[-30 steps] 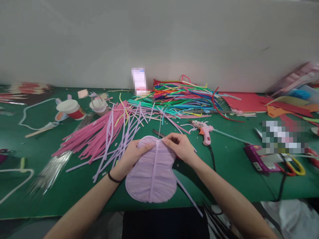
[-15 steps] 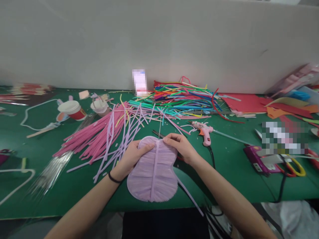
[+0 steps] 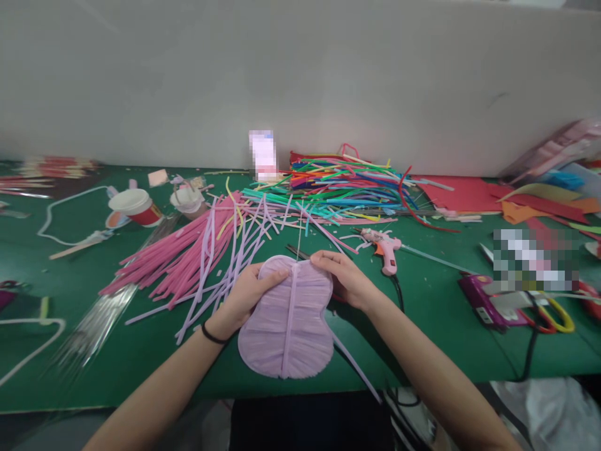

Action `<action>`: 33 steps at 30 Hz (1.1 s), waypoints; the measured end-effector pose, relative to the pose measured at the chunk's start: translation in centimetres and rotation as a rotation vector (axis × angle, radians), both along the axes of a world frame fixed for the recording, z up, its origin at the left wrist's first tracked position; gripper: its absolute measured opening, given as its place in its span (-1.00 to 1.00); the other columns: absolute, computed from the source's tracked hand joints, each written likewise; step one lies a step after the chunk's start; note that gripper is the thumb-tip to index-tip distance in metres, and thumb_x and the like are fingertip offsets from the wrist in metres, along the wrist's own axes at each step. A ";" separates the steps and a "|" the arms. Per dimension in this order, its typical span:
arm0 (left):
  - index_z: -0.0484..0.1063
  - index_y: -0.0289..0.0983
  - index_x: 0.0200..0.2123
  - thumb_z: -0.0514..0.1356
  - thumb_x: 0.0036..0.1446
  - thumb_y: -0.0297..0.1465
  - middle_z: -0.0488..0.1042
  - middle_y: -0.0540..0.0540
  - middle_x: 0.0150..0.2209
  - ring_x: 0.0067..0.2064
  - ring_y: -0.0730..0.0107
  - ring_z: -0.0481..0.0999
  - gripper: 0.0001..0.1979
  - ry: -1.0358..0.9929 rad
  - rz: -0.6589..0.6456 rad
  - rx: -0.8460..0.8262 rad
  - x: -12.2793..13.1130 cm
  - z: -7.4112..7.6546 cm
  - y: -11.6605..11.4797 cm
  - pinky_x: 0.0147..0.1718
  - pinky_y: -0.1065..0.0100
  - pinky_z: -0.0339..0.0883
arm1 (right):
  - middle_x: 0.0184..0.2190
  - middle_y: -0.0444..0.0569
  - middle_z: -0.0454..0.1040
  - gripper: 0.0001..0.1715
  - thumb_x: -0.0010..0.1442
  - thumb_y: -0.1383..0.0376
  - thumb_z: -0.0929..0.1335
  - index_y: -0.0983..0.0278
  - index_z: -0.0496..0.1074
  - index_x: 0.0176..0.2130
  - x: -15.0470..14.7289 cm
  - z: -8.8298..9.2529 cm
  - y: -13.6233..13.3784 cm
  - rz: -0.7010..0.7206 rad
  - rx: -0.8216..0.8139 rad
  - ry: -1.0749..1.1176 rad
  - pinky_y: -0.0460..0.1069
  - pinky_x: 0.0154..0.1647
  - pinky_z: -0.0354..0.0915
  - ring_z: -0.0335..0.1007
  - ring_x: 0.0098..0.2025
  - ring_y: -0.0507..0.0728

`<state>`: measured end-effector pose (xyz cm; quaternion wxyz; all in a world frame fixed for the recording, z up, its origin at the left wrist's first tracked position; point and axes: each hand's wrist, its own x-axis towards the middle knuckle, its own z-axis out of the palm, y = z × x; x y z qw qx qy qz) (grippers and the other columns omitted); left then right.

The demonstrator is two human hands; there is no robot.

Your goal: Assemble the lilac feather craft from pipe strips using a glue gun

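Note:
A lilac gourd-shaped panel (image 3: 307,319) of fuzzy pipe cleaners, with a central rib and a rounded outline, is held up before me. My left hand (image 3: 251,289) grips its upper left edge, thumb on the front and other fingers behind. At the top right edge, my right hand (image 3: 340,275) pinches the rim near the rib's end. A thin wire (image 3: 299,241) rises from the top of the rib. One loose lilac pipe cleaner (image 3: 357,366) trails from the right side. Dark scissors or pliers (image 3: 297,252) lie partly hidden behind the panel.
Pink pipe cleaners (image 3: 173,263) and lilac ones spread to the left, beside thin wires (image 3: 96,319). A multicoloured heap (image 3: 347,181) lies at the back. A pink glue gun (image 3: 387,254) sits right, past it yellow-handled scissors (image 3: 561,316). A paper cup (image 3: 148,213) stands left.
The panel has shifted very slightly left and up with both hands. My right thumb and fingers have moved a little right along the top edge.

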<state>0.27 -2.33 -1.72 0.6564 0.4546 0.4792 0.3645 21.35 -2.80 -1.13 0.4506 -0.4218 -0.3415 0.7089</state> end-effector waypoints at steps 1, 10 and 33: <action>0.63 -0.30 -0.29 0.45 -0.06 -0.18 0.66 -0.10 -0.32 -0.34 0.29 0.58 -0.67 -0.011 0.003 -0.006 0.0 0.1 0.0 -0.36 0.39 0.41 | -0.51 -0.18 0.46 -0.66 -0.10 0.11 0.59 0.28 0.56 -0.41 0.0 0.1 0.0 0.001 0.002 0.005 -0.06 -0.37 0.10 0.28 -0.44 -0.02; 0.62 -0.33 -0.26 0.44 -0.06 -0.17 0.67 -0.15 -0.30 -0.33 0.23 0.61 -0.63 -0.008 0.025 0.016 -0.1 0.4 0.2 -0.34 0.35 0.45 | -0.43 -0.12 0.56 -0.64 -0.15 0.12 0.61 0.28 0.62 -0.37 -0.6 0.1 -0.2 -0.042 0.026 -0.017 -0.05 -0.27 0.21 0.37 -0.38 0.01; 0.61 -0.34 -0.17 0.43 -0.03 -0.18 0.67 -0.19 -0.19 -0.27 0.20 0.61 -0.59 -0.028 -0.014 -0.016 0.5 -0.5 0.2 -0.30 0.32 0.44 | -0.47 -0.17 0.49 -0.66 -0.11 0.08 0.54 0.27 0.53 -0.41 -1.2 -0.5 -0.2 -0.118 0.171 -0.368 -0.04 -0.32 0.19 0.30 -0.39 0.04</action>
